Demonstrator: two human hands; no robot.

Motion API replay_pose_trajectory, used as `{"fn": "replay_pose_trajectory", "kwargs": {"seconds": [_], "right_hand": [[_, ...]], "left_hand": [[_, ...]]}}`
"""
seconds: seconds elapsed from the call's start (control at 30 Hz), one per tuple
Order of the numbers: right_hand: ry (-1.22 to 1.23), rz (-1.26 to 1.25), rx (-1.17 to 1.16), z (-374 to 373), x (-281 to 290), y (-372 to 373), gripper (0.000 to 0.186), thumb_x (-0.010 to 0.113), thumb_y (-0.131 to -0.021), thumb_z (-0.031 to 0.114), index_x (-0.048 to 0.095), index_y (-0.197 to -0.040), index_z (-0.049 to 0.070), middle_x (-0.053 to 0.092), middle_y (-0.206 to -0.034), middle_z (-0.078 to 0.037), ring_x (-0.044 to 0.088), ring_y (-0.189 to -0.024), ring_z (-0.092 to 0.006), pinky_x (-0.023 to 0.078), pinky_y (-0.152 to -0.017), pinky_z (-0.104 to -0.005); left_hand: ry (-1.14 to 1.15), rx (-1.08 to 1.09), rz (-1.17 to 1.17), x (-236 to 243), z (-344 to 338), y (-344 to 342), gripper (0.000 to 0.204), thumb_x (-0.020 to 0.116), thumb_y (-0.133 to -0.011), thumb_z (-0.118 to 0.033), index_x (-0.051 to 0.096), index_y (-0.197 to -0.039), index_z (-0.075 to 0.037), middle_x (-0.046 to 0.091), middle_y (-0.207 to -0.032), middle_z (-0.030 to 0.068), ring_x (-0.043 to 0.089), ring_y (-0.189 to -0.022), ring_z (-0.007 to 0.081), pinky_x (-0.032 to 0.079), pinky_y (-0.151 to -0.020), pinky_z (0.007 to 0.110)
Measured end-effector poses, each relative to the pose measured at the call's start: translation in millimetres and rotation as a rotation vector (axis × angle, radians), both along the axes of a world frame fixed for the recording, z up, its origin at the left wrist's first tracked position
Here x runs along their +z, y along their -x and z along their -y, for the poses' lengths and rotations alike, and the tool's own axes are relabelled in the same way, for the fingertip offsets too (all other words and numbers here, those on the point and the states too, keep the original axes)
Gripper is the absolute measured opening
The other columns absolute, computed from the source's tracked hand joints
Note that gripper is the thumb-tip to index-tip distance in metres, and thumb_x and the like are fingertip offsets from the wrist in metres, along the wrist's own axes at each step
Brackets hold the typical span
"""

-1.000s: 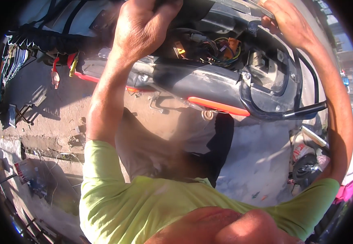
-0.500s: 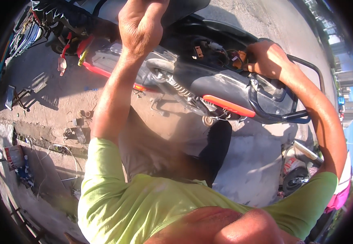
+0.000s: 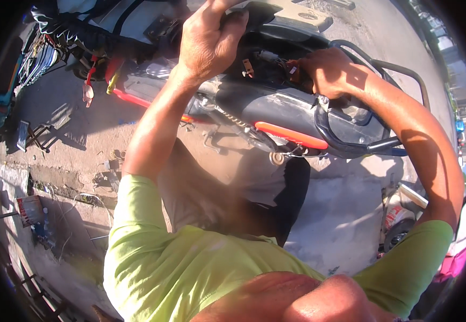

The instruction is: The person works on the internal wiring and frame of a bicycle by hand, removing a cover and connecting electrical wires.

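At the top, my left hand [image 3: 209, 43] is closed on the raised black seat [image 3: 262, 15] of a scooter, held above its open compartment. My right hand [image 3: 327, 70] reaches into that compartment with curled fingers, beside a small orange part [image 3: 292, 70] and wires; what they hold is hidden. An orange-brown piece [image 3: 248, 67] lies among the wiring. Below are the dark side panel [image 3: 238, 99] with an orange strip [image 3: 291, 134] and a black tubular rail [image 3: 351, 150] at the rear. A red-tagged key bunch [image 3: 88, 83] hangs at the front.
Small metal parts [image 3: 109, 177] and a folded metal stand [image 3: 32, 134] lie on the concrete at left. A tyre [image 3: 399, 233] and white bag sit at lower right, a board [image 3: 29, 212] at lower left. A beige flat piece [image 3: 308, 16] is behind the scooter.
My right hand has left the upper right and moved down and left into the compartment. My left hand stays closed at the top, shifted slightly right; the view has shifted a little.
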State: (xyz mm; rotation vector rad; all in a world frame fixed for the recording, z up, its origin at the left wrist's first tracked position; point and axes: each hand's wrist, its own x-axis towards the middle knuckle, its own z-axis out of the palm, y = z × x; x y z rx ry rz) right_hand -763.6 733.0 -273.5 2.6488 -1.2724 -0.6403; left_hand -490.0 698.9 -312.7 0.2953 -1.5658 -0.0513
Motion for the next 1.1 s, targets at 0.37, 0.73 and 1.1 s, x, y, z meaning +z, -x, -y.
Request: {"fn": "replay_pose_trajectory", "kwargs": {"seconds": [0.37,0.73,1.1], "right_hand": [[-0.024,0.149,-0.411,28,137,29,0.034,0.068,-0.084,0.022,0.075,-0.113,0.006,0.074,-0.098,-0.018,0.072,-0.086,-0.0323,0.055,-0.075,-0.0411],[-0.035,0.457,-0.358,9,140,39,0.034,0.068,-0.084,0.022,0.075,-0.113,0.005,0.073,-0.096,-0.018,0.071,-0.085,-0.0319,0.055,-0.074,-0.0409],[-0.045,0.523,-0.314,-1,122,30,0.035,0.069,-0.083,0.021,0.074,-0.113,0.004,0.072,-0.094,-0.018,0.071,-0.083,-0.0315,0.055,-0.074,-0.0408]], "left_hand": [[-0.008,0.094,0.280,0,-30,24,0.043,0.060,-0.087,0.008,0.066,-0.128,-0.002,0.070,-0.118,0.0187,0.071,-0.101,0.0358,0.058,-0.086,0.038],[-0.132,0.075,0.745,0,-32,54,0.062,0.064,-0.082,0.004,0.058,-0.141,-0.015,0.066,-0.127,0.0110,0.070,-0.104,0.0359,0.062,-0.083,0.043],[-0.434,-0.326,1.077,30,-10,47,0.078,0.076,-0.085,-0.062,0.056,-0.149,-0.021,0.052,-0.146,0.0112,0.058,-0.126,0.0338,0.051,-0.101,0.045]]}}
